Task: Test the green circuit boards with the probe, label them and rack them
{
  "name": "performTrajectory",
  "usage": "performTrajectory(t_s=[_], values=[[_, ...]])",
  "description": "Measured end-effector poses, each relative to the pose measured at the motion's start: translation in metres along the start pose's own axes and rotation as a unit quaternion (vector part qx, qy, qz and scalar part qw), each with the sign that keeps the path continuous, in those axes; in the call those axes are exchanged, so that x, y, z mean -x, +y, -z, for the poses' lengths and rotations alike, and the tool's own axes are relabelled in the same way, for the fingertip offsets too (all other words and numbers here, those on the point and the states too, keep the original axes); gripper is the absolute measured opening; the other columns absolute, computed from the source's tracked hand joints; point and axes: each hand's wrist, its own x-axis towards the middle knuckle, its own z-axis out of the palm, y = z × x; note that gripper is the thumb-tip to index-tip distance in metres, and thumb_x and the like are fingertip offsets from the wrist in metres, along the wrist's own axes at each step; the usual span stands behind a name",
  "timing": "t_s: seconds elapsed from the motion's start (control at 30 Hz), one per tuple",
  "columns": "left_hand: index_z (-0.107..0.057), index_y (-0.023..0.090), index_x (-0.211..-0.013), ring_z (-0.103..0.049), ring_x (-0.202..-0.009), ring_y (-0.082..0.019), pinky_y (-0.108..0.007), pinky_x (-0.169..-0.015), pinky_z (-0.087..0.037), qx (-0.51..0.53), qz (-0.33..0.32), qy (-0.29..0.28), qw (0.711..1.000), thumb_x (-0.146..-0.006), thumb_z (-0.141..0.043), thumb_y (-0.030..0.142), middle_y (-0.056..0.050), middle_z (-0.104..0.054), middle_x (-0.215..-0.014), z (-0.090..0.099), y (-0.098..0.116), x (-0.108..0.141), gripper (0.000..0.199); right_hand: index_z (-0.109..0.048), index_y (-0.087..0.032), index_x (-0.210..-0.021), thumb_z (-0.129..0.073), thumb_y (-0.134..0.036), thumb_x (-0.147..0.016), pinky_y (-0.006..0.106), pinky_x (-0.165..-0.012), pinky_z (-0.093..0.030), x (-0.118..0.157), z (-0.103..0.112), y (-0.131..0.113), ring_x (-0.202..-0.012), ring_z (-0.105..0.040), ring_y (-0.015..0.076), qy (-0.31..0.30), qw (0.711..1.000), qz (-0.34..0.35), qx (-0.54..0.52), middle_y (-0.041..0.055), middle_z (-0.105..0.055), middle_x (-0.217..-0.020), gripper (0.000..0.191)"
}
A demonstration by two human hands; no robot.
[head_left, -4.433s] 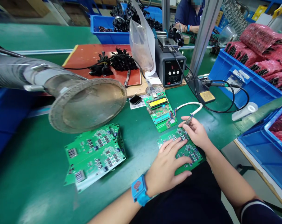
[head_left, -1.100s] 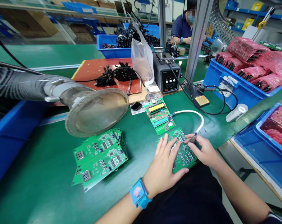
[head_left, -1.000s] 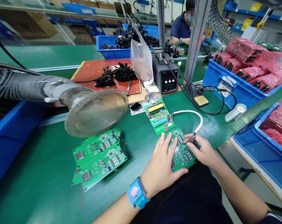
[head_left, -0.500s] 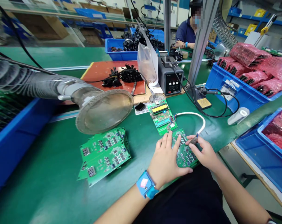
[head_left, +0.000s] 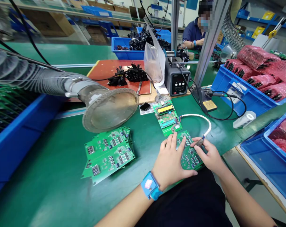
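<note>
"In the head view, where was the flat green circuit board (head_left: 192, 155)?"

"On the smooth surface (head_left: 60, 160), just in front of the yellow-screened board (head_left: 168, 122). The left hand (head_left: 169, 164) lay over it, fingers spread; the right hand (head_left: 211, 157) pinched a grimy, tapered plug (head_left: 199, 142) on a curved white cable (head_left: 197, 115)."

"And the stack of notched boards (head_left: 112, 154)?"

"Left of the yellow-screened board."

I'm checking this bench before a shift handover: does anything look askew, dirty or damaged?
Two things. The stack of green circuit boards left of the bare left hand is askew, its edges fanned rather than squared. The green board with the yellow display has brownish grime on its face; I cannot tell whether it is damaged.
</note>
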Motion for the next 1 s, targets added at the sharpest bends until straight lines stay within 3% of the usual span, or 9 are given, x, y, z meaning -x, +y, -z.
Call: performTrajectory(t_s=[0.2,0.4,0.6,0.73,0.83,0.93,1.0], values=[[-0.041,0.011,-0.141,-0.031,-0.135,-0.048,-0.059,-0.103,-0.028,0.002,-0.002,0.001,1.000,-0.051,-0.070,0.077,-0.031,-0.032,-0.148,0.001,0.000,-0.001,0.115,-0.064,-0.021,-0.099,-0.051,-0.026,-0.090,0.037,-0.093,-0.049,0.000,0.000,0.001,-0.102,-0.064,0.0221,0.001,1.000,-0.001,-0.004,0.0077,-0.070,-0.106,0.016],[-0.040,0.010,-0.143,-0.028,-0.137,-0.048,-0.059,-0.106,-0.026,-0.007,0.018,-0.041,0.999,-0.051,-0.072,0.075,-0.032,-0.031,-0.148,0.007,0.005,-0.004,0.117,-0.065,-0.020,-0.102,-0.053,-0.028,-0.090,0.039,-0.094,-0.049,0.002,0.001,0.002,-0.103,-0.065,0.0235,-0.001,1.000,-0.012,-0.020,0.0079,-0.071,-0.106,0.019],[-0.036,0.014,-0.146,-0.032,-0.135,-0.046,-0.058,-0.106,-0.029,-0.033,0.017,-0.044,0.998,-0.051,-0.072,0.075,-0.029,-0.034,-0.147,0.033,0.000,-0.001,0.118,-0.061,-0.021,-0.109,-0.057,-0.033,-0.088,0.041,-0.099,-0.046,-0.016,0.003,-0.009,-0.112,-0.062,0.0231,0.068,0.989,-0.014,-0.134,0.0083,-0.072,-0.108,0.024],[-0.031,0.015,-0.147,-0.034,-0.133,-0.046,-0.059,-0.103,-0.033,-0.093,0.026,0.012,0.995,-0.055,-0.068,0.077,-0.028,-0.035,-0.146,0.067,-0.042,0.021,0.118,-0.061,-0.021,-0.108,-0.057,-0.031,-0.087,0.040,-0.099,-0.046,-0.040,-0.008,-0.002,-0.108,-0.064,0.0213,0.041,0.986,-0.014,-0.160,0.0075,-0.073,-0.107,0.023],[-0.030,0.016,-0.146,-0.037,-0.132,-0.045,-0.058,-0.102,-0.035,-0.149,0.066,0.032,0.986,-0.063,-0.072,0.063,-0.023,-0.036,-0.146,0.084,-0.086,0.045,0.104,-0.060,-0.020,-0.109,-0.055,-0.027,-0.087,0.040,-0.099,-0.045,-0.050,-0.018,0.011,-0.106,-0.064,0.0204,0.000,0.990,-0.027,-0.141,0.0076,-0.071,-0.110,0.024],[-0.034,0.017,-0.144,-0.040,-0.131,-0.043,-0.056,-0.102,-0.036,-0.172,0.094,0.045,0.980,-0.066,-0.073,0.051,-0.020,-0.037,-0.146,0.086,-0.127,0.071,0.093,-0.061,-0.021,-0.108,-0.054,-0.027,-0.087,0.038,-0.098,-0.045,-0.052,-0.024,0.020,-0.107,-0.063,0.0198,-0.018,0.991,-0.022,-0.128,0.0069,-0.070,-0.112,0.023],[-0.036,0.019,-0.144,-0.041,-0.129,-0.047,-0.059,-0.098,-0.039,-0.171,0.092,0.044,0.980,-0.065,-0.072,0.054,-0.020,-0.038,-0.146,0.081,-0.153,0.085,0.093,-0.062,-0.021,-0.107,-0.054,-0.027,-0.088,0.036,-0.097,-0.045,-0.051,-0.026,0.022,-0.107,-0.063,0.0194,-0.024,0.992,-0.018,-0.121,0.0067,-0.070,-0.112,0.021]])
